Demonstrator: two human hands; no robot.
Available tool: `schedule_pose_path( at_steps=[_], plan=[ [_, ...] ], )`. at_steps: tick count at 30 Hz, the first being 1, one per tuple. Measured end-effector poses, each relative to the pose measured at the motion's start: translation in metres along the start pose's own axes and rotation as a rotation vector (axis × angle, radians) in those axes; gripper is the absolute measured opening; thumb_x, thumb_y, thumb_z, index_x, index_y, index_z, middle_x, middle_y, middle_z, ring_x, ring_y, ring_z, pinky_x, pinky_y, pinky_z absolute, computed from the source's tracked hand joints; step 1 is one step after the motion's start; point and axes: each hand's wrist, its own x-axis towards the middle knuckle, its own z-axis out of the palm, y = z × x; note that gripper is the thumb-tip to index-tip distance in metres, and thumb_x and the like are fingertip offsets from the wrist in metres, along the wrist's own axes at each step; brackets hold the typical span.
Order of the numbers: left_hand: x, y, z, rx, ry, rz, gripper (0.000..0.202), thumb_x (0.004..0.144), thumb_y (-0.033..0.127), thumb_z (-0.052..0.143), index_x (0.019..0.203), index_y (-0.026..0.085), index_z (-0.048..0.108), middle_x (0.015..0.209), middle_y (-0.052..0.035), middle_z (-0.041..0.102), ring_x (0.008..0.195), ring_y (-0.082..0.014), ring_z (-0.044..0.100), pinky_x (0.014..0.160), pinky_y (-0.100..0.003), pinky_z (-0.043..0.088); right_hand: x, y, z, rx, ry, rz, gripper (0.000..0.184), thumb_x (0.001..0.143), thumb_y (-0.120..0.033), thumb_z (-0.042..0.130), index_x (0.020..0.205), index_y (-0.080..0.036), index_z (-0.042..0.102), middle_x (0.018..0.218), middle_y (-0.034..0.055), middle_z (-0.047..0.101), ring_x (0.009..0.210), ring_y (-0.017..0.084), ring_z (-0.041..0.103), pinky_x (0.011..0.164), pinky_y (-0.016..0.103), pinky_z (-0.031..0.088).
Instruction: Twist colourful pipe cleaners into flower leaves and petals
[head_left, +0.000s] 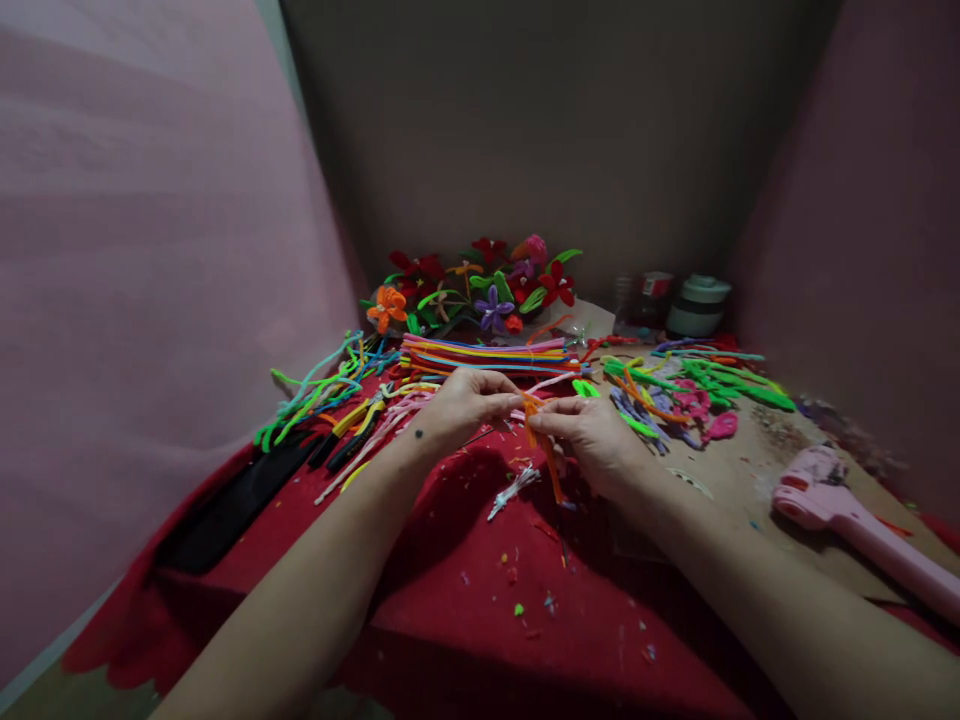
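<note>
Between my two hands is an orange pipe cleaner (553, 470), bent near its top, with its long end hanging down toward the table. My left hand (471, 405) pinches it from the left between thumb and fingers. From the right, my right hand (592, 435) grips it just below that point, fingers closed. A small bundle of white flower stamens (514, 491) lies on the red cloth (450, 590) below my hands. Behind them stretches a bundle of straight coloured pipe cleaners (487, 354). My fingers hide part of the orange bend.
Finished pipe-cleaner flowers (493, 310) stand at the back. Pliers (360, 430) and a black flat object (236, 505) lie at left. Cardboard (720, 470) at right bears loose green shapes (739, 385) and a pink glue gun (847, 505). A lidded jar (699, 305) stands behind. Scraps dot the cloth.
</note>
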Motion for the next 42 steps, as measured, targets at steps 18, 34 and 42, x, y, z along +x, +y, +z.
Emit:
schedule_pose_path(
  at_steps=[18, 34, 42],
  plan=[
    [-0.005, 0.004, 0.017, -0.115, 0.025, -0.057, 0.016, 0.064, 0.025, 0.065, 0.073, 0.012, 0.062, 0.052, 0.0044, 0.050, 0.043, -0.0038, 0.033, 0.042, -0.018, 0.022, 0.001, 0.005, 0.000, -0.003, 0.050, -0.033, 0.006, 0.059, -0.020, 0.062, 0.058, -0.014, 0.060, 0.040, -0.0030, 0.049, 0.031, 0.008, 0.040, 0.032, 0.022, 0.030],
    [-0.001, -0.007, 0.023, -0.128, 0.065, -0.073, 0.014, 0.064, 0.023, 0.064, 0.066, 0.012, 0.055, 0.048, 0.0031, 0.050, 0.036, -0.0068, 0.042, 0.034, -0.019, 0.034, 0.000, 0.003, 0.001, 0.016, -0.080, 0.084, 0.019, 0.057, -0.027, 0.069, 0.062, -0.010, 0.067, 0.048, 0.0029, 0.059, 0.034, 0.010, 0.048, 0.036, 0.022, 0.036],
    [-0.002, -0.003, 0.026, -0.116, 0.092, -0.074, 0.018, 0.069, 0.027, 0.064, 0.068, 0.012, 0.055, 0.046, 0.0042, 0.048, 0.036, -0.0034, 0.037, 0.035, -0.015, 0.025, 0.002, 0.002, -0.002, 0.049, -0.037, 0.055, 0.015, 0.057, -0.022, 0.068, 0.053, -0.013, 0.058, 0.042, -0.0029, 0.050, 0.034, 0.006, 0.041, 0.034, 0.020, 0.029]
  ],
)
